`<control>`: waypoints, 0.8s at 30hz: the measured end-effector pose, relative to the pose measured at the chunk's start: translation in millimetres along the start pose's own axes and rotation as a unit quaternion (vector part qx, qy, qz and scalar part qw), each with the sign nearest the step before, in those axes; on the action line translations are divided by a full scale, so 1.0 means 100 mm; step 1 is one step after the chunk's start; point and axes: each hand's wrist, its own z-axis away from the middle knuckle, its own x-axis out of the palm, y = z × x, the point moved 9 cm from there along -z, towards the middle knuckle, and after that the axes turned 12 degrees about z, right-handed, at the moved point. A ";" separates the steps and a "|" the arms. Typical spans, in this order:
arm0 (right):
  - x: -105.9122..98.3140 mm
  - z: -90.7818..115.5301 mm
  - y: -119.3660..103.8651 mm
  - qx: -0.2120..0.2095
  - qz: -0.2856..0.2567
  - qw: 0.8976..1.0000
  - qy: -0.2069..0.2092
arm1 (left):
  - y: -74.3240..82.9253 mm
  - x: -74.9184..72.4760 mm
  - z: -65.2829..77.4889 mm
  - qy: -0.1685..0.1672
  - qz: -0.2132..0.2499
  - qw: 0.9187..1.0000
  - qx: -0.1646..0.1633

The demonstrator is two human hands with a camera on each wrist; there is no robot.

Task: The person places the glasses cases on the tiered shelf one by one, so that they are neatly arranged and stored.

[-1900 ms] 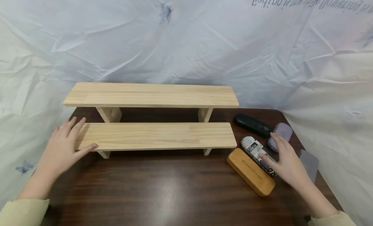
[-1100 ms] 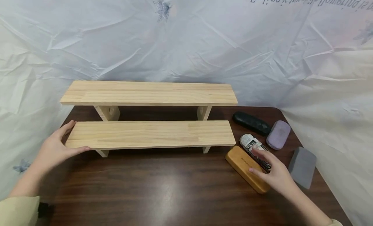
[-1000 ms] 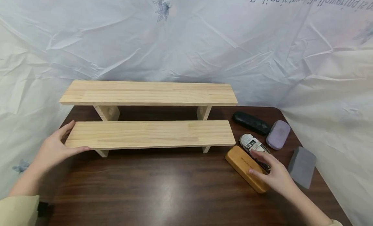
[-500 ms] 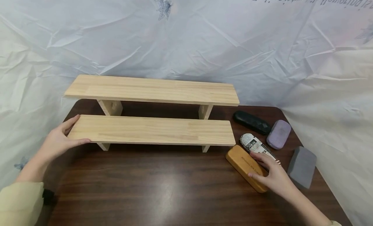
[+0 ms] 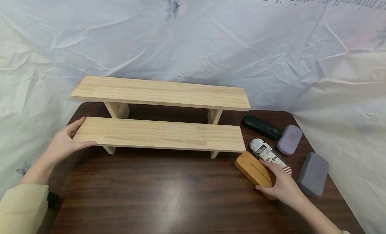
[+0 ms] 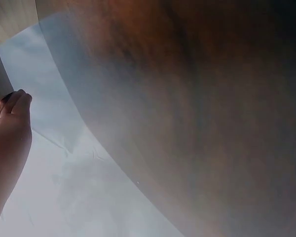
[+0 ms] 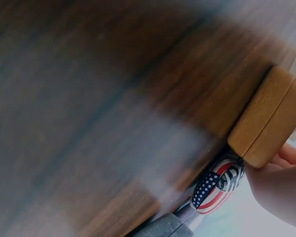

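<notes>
A pale two-tier wooden shelf [image 5: 163, 133] stands at the back of the dark table. My left hand [image 5: 61, 143] grips the left end of its lower board, thumb along the front edge and fingers at the back corner; in the left wrist view that hand [image 6: 10, 128] shows at the left edge. Over on the right, my right hand [image 5: 281, 183] holds the near end of a tan glasses case [image 5: 253, 168] between thumb and fingers. In the right wrist view the tan case [image 7: 266, 116] lies beside a glasses case with newspaper and flag print [image 7: 214, 190].
Behind the tan case lies the printed glasses case [image 5: 266, 152]. Farther back are a black case [image 5: 260, 126] and a lilac case [image 5: 289, 140]. A grey case [image 5: 313, 175] sits near the table's right edge. Pale printed sheeting [image 5: 193, 36] surrounds the table [image 5: 144, 193].
The shelf's left end has shifted backward, so the shelf now stands slightly turned. My right hand has come from above the printed case down onto the tan one and grips it.
</notes>
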 end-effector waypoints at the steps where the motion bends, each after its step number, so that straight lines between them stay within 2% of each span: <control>1: -0.01 0.00 -0.01 -0.002 0.002 1.000 0.002 | 0.00 0.00 0.00 0.000 -0.003 1.000 -0.004; 7: -0.07 -0.02 -0.07 -0.014 0.006 1.000 -0.006 | 0.01 0.01 -0.01 -0.001 -0.005 1.000 -0.009; 11: -0.14 -0.03 -0.16 -0.038 0.013 0.999 -0.018 | 0.00 0.01 -0.01 0.000 0.002 1.000 -0.003; 17: -0.23 -0.06 -0.45 -0.092 0.028 0.995 -0.026 | -0.01 0.02 -0.01 -0.002 0.002 1.000 -0.001; 24: -0.30 -0.22 -0.84 -0.137 0.003 0.990 -0.033 | -0.03 0.01 -0.01 -0.002 -0.004 1.000 -0.008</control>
